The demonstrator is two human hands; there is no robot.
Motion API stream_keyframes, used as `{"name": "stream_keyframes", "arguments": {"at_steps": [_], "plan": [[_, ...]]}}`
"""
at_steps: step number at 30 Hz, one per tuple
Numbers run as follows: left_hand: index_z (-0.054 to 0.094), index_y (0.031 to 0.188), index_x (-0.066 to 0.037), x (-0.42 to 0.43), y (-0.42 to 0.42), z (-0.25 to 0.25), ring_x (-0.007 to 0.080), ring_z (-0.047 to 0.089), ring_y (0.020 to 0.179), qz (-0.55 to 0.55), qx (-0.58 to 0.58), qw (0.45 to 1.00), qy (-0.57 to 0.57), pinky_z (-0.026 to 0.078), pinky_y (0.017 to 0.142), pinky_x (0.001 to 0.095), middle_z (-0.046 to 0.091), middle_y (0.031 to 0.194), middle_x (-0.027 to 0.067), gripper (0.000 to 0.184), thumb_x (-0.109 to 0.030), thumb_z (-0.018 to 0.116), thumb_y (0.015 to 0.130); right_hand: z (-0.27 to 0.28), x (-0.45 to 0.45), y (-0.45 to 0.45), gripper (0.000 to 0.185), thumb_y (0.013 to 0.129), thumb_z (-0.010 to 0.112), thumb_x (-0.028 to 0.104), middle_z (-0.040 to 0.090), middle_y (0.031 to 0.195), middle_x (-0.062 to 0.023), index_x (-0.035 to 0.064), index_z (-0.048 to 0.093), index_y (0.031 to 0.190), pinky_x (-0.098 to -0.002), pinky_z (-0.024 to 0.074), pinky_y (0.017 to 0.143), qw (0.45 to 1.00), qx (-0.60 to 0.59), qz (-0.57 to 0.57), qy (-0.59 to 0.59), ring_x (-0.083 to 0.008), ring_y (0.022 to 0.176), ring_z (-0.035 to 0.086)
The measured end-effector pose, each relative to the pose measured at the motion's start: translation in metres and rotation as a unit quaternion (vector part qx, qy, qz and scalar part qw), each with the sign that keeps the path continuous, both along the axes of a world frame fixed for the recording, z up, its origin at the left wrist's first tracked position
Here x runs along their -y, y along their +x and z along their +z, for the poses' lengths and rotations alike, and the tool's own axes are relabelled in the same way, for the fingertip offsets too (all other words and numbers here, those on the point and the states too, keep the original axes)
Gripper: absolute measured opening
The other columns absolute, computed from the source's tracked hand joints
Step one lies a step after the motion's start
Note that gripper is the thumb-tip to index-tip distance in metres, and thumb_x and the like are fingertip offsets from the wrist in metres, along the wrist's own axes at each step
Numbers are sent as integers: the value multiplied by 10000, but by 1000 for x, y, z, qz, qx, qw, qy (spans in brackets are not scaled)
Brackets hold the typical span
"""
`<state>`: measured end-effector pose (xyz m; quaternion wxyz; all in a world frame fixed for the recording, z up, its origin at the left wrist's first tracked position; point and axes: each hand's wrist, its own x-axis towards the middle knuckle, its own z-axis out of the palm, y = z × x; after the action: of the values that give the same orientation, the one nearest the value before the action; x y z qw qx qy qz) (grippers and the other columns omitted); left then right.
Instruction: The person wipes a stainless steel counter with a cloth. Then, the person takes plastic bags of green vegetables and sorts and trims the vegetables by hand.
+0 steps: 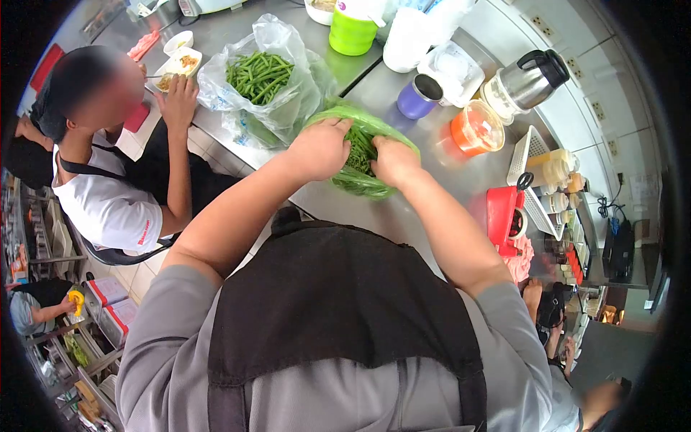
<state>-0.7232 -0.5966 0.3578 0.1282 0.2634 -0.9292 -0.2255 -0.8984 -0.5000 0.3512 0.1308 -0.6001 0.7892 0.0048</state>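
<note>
A green plastic bag (371, 186) stands on the steel table before me, its mouth spread wide. Inside it are thin green vegetables (362, 149), too small to name surely. My left hand (322, 150) is closed on the left side of the bag's rim, fingers curled over the edge. On the opposite side my right hand (396, 160) grips the rim, with its fingertips partly hidden inside the bag. Just beyond my left hand sits a clear plastic bag (216, 75) holding cut green beans (260, 77).
A purple cup (419, 96), a tub with orange contents (477, 128) and a steel jug (529, 81) stand to the right. Nearer is a red device (502, 216). At left a seated person (115, 173) eats from a white container (186, 62). A lime-green container (352, 32) stands at the back.
</note>
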Motion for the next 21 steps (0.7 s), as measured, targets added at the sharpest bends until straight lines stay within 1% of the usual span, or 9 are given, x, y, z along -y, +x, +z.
{"name": "stream_keyframes", "arguments": {"at_steps": [7, 10, 11, 14, 15, 16, 18, 20, 21], "plan": [[593, 1269, 1, -19, 20, 20, 356, 637, 1070, -33, -90, 995, 36, 499, 933, 424, 639, 1191, 231, 372, -166, 568, 937, 28, -32, -2, 364, 784, 668, 123, 659, 1141, -178, 71, 640, 1143, -450, 527, 881, 978, 38, 71, 194, -370, 1030, 649], [663, 1156, -17, -26, 31, 43, 288, 681, 876, 57, -151, 981, 105, 538, 802, 385, 682, 1048, 188, 273, -147, 616, 920, 32, -54, 0, 374, 786, 696, 185, 660, 1117, -183, 47, 643, 1129, -447, 519, 859, 997, 44, 60, 35, -370, 996, 645], [683, 1088, -11, -26, 33, 42, 227, 664, 746, 92, -183, 975, 80, 537, 709, 348, 686, 943, 156, 221, -111, 648, 895, 38, -61, 1, 405, 783, 720, 198, 654, 1128, -177, 51, 639, 1152, -450, 517, 866, 996, 48, 69, -2, -364, 1004, 645], [678, 1061, -2, -27, 47, 43, 226, 658, 743, 95, -223, 968, 71, 530, 695, 346, 675, 911, 155, 197, -96, 650, 890, 82, -85, 10, 564, 732, 813, 264, 631, 1183, -164, 80, 620, 1229, -447, 500, 929, 960, 173, 84, -202, -354, 1103, 616], [670, 1035, -3, -27, 57, 44, 219, 631, 706, 81, -254, 963, 45, 517, 671, 328, 647, 854, 137, 181, -93, 668, 879, 99, -90, 11, 712, 687, 848, 293, 592, 1259, -174, 78, 564, 1304, -452, 477, 974, 957, 116, 92, -251, -361, 1173, 577], [637, 1095, -12, -28, 71, 42, 222, 613, 766, 104, -262, 959, 35, 510, 693, 334, 627, 905, 120, 283, -118, 715, 844, 109, -97, 8, 862, 642, 883, 322, 553, 1334, -183, 76, 509, 1378, -457, 453, 1019, 947, 61, 98, -300, -368, 1242, 539], [590, 1158, -6, -24, 95, 31, 286, 593, 919, 203, -261, 943, -24, 504, 821, 387, 598, 1057, 152, 448, -180, 778, 791, 94, -113, -12, 1035, 590, 911, 350, 476, 1419, -204, 64, 408, 1448, -480, 393, 1083, 971, 59, 48, -225, -381, 1325, 459], [365, 1430, -15, -8, 122, 4, 396, 432, 1290, 316, -202, 925, -54, 379, 1086, 436, 432, 1384, 240, 919, -260, 865, 699, 67, -122, -17, 1153, 562, 926, 376, 416, 1477, -220, 55, 328, 1494, -502, 335, 1131, 986, 54, 14, -158, -392, 1381, 397], [317, 1461, -19, 7, 132, -3, 406, 386, 1340, 344, -193, 915, -85, 348, 1112, 452, 380, 1435, 256, 995, -273, 878, 679, 51, -126, -14, 1185, 559, 927, 388, 395, 1492, -224, 53, 298, 1506, -513, 307, 1147, 991, 51, 4, -127, -396, 1396, 374]]}}
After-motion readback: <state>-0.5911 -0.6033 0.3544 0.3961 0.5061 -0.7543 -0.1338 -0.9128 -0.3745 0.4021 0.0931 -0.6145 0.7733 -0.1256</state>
